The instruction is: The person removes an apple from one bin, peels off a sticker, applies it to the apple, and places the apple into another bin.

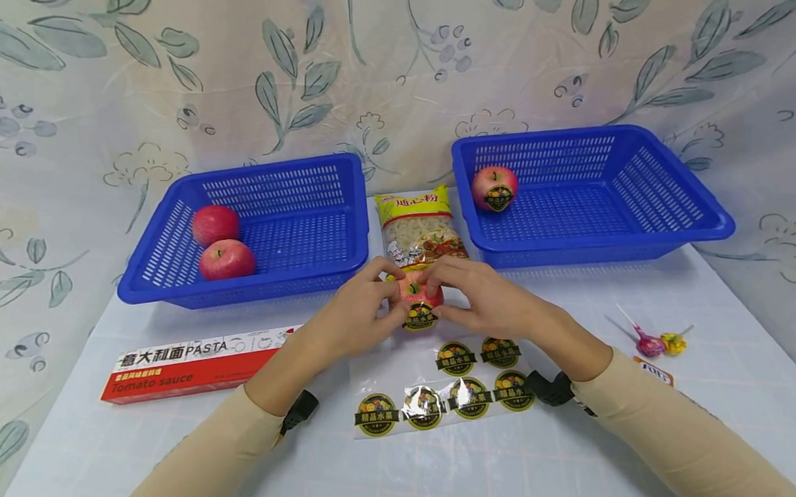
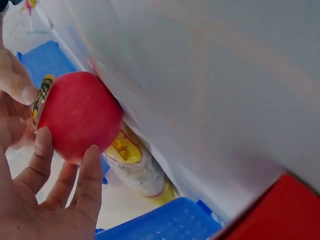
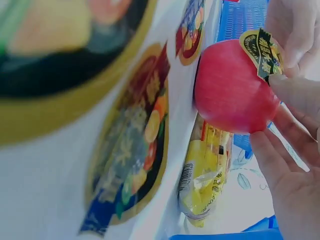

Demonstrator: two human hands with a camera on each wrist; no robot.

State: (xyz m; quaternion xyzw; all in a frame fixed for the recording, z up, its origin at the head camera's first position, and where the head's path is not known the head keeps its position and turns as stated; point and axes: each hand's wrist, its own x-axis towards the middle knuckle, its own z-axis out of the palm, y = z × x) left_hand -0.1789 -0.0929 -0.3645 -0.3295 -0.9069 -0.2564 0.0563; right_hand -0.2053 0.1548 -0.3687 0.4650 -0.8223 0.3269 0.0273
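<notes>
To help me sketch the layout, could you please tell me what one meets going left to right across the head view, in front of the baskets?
Pasta box, left hand, held apple, right hand, lollipops.

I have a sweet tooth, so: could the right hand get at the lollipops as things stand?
Likely yes, once it lets go: the right hand holds the stickered apple, but nothing seems to block its way to the lollipops.

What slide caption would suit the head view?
Left hand and right hand hold a red apple with a fruit sticker on its near side, beyond a clear sticker sheet.
</notes>
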